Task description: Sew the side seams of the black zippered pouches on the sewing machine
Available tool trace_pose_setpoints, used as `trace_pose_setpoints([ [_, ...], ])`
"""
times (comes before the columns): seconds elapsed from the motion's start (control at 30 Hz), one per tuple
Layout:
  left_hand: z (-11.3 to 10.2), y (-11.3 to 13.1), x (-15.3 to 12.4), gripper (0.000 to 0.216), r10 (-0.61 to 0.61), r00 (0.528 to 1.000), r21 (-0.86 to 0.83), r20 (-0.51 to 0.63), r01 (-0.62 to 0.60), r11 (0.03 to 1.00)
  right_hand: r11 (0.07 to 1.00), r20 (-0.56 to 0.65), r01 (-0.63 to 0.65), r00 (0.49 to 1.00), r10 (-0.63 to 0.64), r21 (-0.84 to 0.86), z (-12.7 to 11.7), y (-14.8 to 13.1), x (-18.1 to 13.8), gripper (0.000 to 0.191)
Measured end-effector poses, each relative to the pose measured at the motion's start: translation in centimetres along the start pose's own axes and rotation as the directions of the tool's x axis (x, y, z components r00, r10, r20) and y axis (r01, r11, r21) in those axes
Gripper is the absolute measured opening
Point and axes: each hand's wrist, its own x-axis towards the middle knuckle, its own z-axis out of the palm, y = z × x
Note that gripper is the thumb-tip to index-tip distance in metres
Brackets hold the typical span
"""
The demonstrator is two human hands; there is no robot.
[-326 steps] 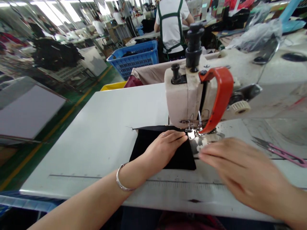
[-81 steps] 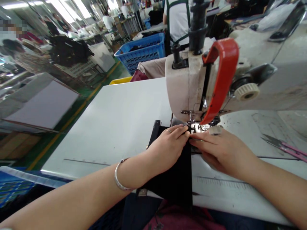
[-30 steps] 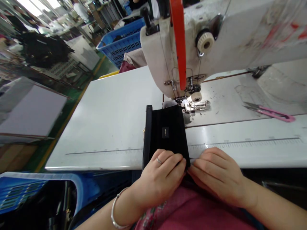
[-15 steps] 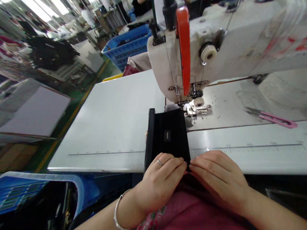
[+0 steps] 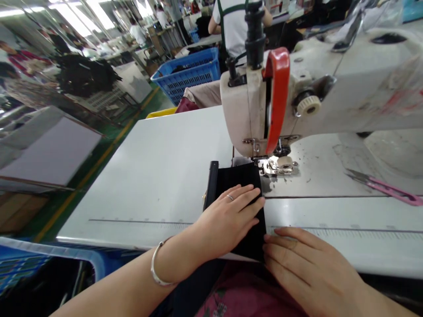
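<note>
A black purse piece [image 5: 254, 235] lies on the white sewing table, its far edge at the presser foot [image 5: 264, 165]. Along its left side runs a stiff black edge with a small gold-coloured fitting. My left hand [image 5: 228, 215] rests flat across the middle of the fabric, fingers stretched out, hiding much of it. At the near right corner, my right hand [image 5: 304, 264] has its fingers together on the fabric's edge; its thumb is hidden. The white sewing machine [image 5: 243, 105] with a red lever [image 5: 279, 97] stands just beyond.
Pink-handled thread snips [image 5: 386, 185] lie on the machine bed at the right. A printed ruler line [image 5: 139, 221] crosses the table. One blue crate [image 5: 188, 75] stands behind the table, and a blue basket [image 5: 95, 264] is at lower left. A person [image 5: 233, 31] is beyond the machine.
My left hand has slid forward from the near edge and flattened over the fabric, covering its small label. My right hand stays at the near right corner. The view has tilted up.
</note>
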Motion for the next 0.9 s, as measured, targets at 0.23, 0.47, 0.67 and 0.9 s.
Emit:
trace_pose_setpoints([
  [0.23, -1.0, 0.7, -0.3, 0.033, 0.069, 0.997, -0.034, -0.039, -0.071, 0.997, 0.999, 0.025, -0.009, 1.0, 0.01, -0.033, -0.2, 1.8, 1.4, 0.043],
  [0.47, -1.1, 0.8, -1.5, 0.028, 0.18, 0.975, -0.16, -0.128, -0.199, 0.967, 0.998, 0.123, 0.055, 0.991, -0.05, -0.041, -0.3, 4.1, 1.9, 0.036],
  [0.67, -0.5, -1.0, -0.6, 0.019, 0.2, 0.961, -0.132, -0.192, -0.227, 0.965, 0.998, 0.208, 0.059, 0.977, -0.053, -0.021, -0.2, 5.8, 2.1, 0.028],
  [0.9, 0.1, -3.3, 1.0, 0.019, 0.223, 0.938, -0.091, -0.266, -0.255, 0.963, 0.999, 0.279, 0.048, 0.959, -0.041, -0.018, 0.1, 8.2, 3.1, 0.021],
])
